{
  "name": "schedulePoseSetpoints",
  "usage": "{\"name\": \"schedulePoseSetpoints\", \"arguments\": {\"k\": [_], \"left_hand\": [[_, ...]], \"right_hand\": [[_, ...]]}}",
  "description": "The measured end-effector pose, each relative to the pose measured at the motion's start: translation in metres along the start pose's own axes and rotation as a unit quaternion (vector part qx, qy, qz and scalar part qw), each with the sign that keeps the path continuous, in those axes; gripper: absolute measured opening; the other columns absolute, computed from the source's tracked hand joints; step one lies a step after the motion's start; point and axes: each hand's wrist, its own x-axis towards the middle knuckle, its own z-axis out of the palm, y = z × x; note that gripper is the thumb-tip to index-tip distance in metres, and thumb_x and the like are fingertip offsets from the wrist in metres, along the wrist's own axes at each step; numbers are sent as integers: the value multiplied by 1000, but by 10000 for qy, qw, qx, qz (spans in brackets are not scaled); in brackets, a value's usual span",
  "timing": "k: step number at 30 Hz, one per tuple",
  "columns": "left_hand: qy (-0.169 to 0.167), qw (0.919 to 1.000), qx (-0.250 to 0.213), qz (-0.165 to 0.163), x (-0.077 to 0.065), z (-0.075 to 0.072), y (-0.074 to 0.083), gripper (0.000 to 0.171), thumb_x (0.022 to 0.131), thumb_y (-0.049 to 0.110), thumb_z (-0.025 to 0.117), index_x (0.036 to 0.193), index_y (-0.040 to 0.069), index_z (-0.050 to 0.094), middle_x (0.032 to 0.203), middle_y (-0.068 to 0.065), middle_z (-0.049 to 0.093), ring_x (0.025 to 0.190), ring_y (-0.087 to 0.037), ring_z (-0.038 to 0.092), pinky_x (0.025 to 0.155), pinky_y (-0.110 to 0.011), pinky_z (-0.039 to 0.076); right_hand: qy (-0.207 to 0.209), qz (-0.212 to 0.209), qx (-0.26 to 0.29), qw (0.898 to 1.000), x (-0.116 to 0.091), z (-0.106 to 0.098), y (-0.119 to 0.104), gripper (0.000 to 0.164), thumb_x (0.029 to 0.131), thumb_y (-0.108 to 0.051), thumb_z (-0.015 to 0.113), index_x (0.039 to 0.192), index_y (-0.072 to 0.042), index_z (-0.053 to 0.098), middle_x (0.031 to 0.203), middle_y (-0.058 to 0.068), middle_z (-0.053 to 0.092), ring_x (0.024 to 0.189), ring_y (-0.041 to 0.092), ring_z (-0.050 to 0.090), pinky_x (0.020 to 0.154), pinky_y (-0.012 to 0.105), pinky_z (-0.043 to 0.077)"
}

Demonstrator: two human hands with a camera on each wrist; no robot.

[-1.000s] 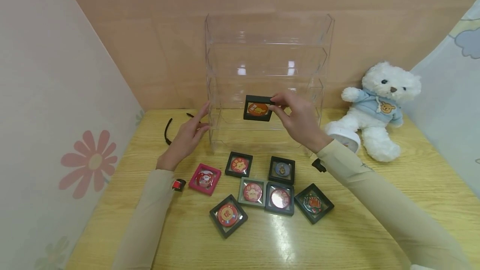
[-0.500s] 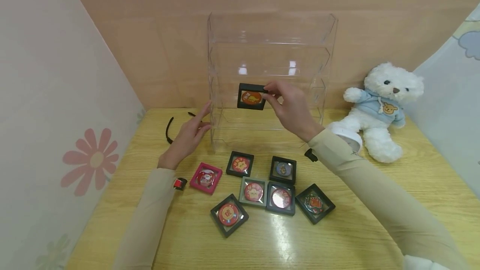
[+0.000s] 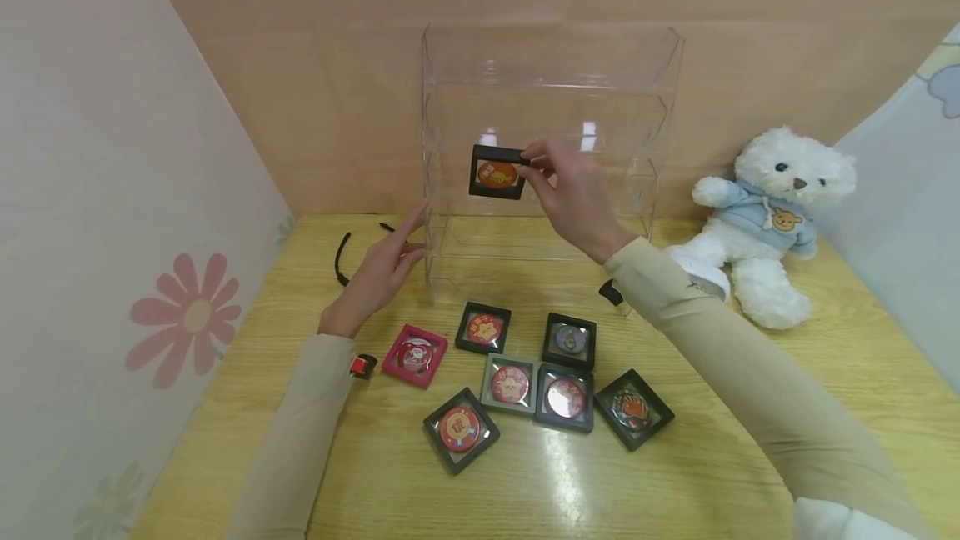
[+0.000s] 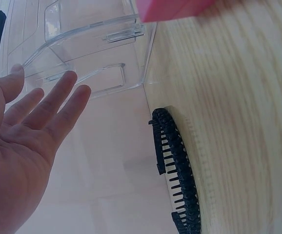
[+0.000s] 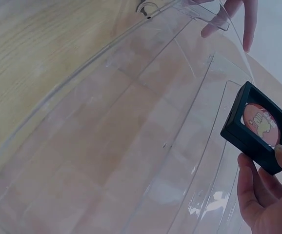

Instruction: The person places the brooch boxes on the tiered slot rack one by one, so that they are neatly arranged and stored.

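Observation:
My right hand [image 3: 573, 194] pinches a small black display frame [image 3: 497, 172] by its right edge, in front of a tiered clear acrylic rack [image 3: 510, 258]. A round red-orange badge with a yellow figure shows in the frame's window. In the right wrist view, thumb and fingers grip one corner of the black frame [image 5: 258, 127], which stands tilted before the clear tiers. My left hand [image 3: 378, 273] has its fingers extended at the rack's left side. The left wrist view shows that hand [image 4: 33, 126] with spread fingers and nothing in them.
Several framed badges lie on the wooden table, among them a pink frame [image 3: 415, 355], a green frame [image 3: 510, 384] and a black frame [image 3: 635, 410]. A white teddy bear [image 3: 772, 215] sits at right. A black toothed band [image 4: 177, 170] lies behind my left hand.
My right hand has raised the black display frame from the rack's lower tiers to about its middle, slightly leftward. My left hand has stayed at the rack's side.

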Motion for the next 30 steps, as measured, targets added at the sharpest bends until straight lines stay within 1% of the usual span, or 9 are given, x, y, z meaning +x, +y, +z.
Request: {"name": "schedulePoseSetpoints", "arguments": {"k": [3, 6, 10, 17, 21, 25, 30], "left_hand": [[6, 10000, -3, -10, 0, 0, 0, 74, 105, 5, 53, 165, 27, 15, 157, -14, 40, 114, -29, 66, 96, -46, 56], [16, 10000, 13, -30, 0, 1, -1, 73, 104, 5, 53, 165, 26, 17, 156, -15, 41, 114, -28, 66, 95, -44, 57], [33, 10000, 0, -4, 0, 1, -1, 73, 104, 4, 53, 164, 25, 17, 156, -15, 41, 114, -28, 66, 95, -44, 57], [11, 10000, -78, -24, 0, 1, 0, 74, 105, 5, 53, 164, 29, 16, 158, -11, 39, 116, -28, 65, 97, -44, 56], [5, 10000, -38, -20, 1, 2, 1, 74, 105, 5, 53, 164, 29, 16, 158, -12, 40, 116, -28, 65, 97, -43, 56], [-9, 10000, -36, -22, 1, 1, 2, 74, 105, 5, 53, 165, 29, 16, 158, -12, 39, 116, -29, 65, 97, -44, 56], [-23, 9999, -89, -117, -1, 0, 3, 76, 105, 5, 53, 164, 31, 15, 158, -13, 38, 117, -29, 65, 97, -45, 56]], "right_hand": [[-76, 130, 24, 9999, 4, 2, 0, 19, 97, -6, 69, 111, 4, 61, 106, 16, 68, 91, 27, 71, 76, 42, 61], [-164, 266, 92, 9995, 9, 6, 1, 18, 97, -5, 68, 111, 3, 61, 107, 15, 67, 94, 26, 70, 79, 39, 60], [-208, 330, 128, 9992, 14, 12, 2, 16, 98, -6, 67, 111, 3, 61, 107, 16, 67, 95, 27, 70, 82, 36, 60], [-200, 446, 136, 9987, 19, 21, 4, 17, 98, -6, 66, 112, 3, 61, 110, 17, 67, 97, 27, 71, 83, 34, 61], [-279, 608, 182, 9976, 20, 25, 4, 17, 98, -4, 67, 112, 3, 60, 112, 16, 65, 98, 27, 70, 83, 33, 60], [-359, 745, 116, 9965, 20, 29, 4, 16, 98, -4, 67, 111, 2, 61, 111, 17, 64, 99, 27, 69, 83, 33, 60], [-536, 838, 113, 9950, 21, 34, 2, 14, 99, -6, 66, 110, 1, 61, 110, 16, 65, 100, 27, 70, 82, 33, 60]]}}
